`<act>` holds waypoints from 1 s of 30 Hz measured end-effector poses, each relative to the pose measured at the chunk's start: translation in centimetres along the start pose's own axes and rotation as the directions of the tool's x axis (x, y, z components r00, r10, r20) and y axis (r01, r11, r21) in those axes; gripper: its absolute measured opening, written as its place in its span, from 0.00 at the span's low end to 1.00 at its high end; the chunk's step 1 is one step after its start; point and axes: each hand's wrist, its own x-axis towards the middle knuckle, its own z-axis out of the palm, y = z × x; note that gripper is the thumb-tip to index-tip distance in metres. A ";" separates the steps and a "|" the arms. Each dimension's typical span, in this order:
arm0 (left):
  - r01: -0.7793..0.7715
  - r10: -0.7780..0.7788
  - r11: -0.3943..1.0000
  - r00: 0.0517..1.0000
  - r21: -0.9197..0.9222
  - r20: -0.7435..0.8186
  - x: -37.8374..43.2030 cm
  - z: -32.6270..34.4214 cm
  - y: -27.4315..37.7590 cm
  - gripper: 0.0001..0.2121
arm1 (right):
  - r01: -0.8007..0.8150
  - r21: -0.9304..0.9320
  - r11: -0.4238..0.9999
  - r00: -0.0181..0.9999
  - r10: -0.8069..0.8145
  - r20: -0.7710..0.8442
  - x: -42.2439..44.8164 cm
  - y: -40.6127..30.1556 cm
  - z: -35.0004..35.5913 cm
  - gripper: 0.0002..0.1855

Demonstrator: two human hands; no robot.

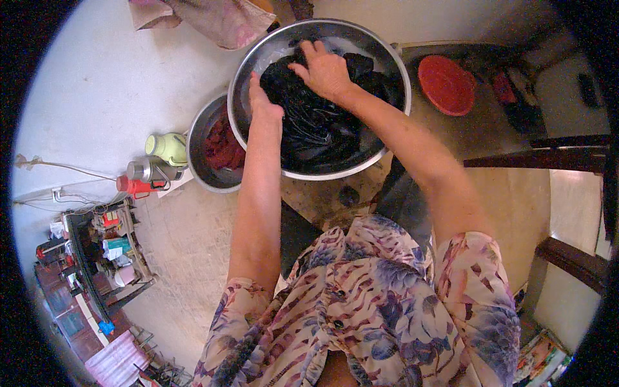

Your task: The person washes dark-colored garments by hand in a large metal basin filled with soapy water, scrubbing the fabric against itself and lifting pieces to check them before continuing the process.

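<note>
A large metal basin [333, 175] holds wet black cloth [314, 126] in some water. My left hand [263, 99] is at the basin's left side, upright along the edge of the cloth, with its fingertips towards the rim; whether it grips anything cannot be told. My right hand [323, 70] lies over the upper part of the black cloth, palm down, fingers spread and partly bent. How firmly it touches the cloth is unclear.
A smaller metal basin [192, 167] with dark red cloth [223, 145] stands partly under the large one's left side. Left of it are a yellow-green flask [167, 147], a grey flask [147, 171] and a red flask [130, 185]. A red plastic basin [446, 84] is at the right.
</note>
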 end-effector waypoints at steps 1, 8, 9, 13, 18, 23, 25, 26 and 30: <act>-0.007 0.007 1.000 1.000 0.020 -0.020 0.2 0.2 -0.2 0.24 | 0.069 -0.037 0.997 0.997 -0.068 0.049 -0.3 0.3 0.6 0.27; -0.002 0.001 0.999 1.000 0.044 0.009 0.0 0.5 -0.9 0.29 | 0.355 -0.368 0.859 0.887 -0.185 0.423 1.1 4.2 7.1 0.20; 0.032 -0.031 0.998 0.999 0.060 -0.014 0.3 0.2 -0.9 0.30 | 0.408 -0.412 0.815 0.871 -0.211 0.443 1.2 4.4 7.5 0.19; 0.051 -0.055 0.995 0.997 0.081 0.055 1.2 -0.7 -0.8 0.32 | -0.119 0.089 0.989 0.958 0.090 0.273 1.8 3.1 6.0 0.18; 0.054 -0.061 0.997 0.990 0.059 0.125 1.6 -0.7 -1.2 0.32 | -0.129 0.205 0.970 0.990 0.115 0.081 0.3 -1.2 -0.2 0.17; -0.219 0.160 0.962 0.937 0.164 0.311 4.0 -1.6 -2.4 0.24 | 0.319 0.350 0.880 0.946 -0.277 -0.166 -4.9 -7.5 -3.2 0.15; -0.441 0.277 0.852 0.837 0.282 0.472 4.8 -2.2 -2.9 0.22 | 0.378 0.244 0.893 0.925 -0.354 -0.138 -5.6 -8.2 -2.9 0.15; -0.548 0.317 0.773 0.770 0.321 0.553 4.9 -2.3 -3.0 0.21 | 0.388 0.238 0.890 0.916 -0.344 -0.206 -5.2 -8.0 -2.6 0.15; -0.101 0.065 0.954 0.989 0.282 0.135 3.0 -1.0 -2.6 0.18 | 0.098 0.219 0.971 0.980 -0.055 -0.193 -0.7 -4.5 -0.8 0.18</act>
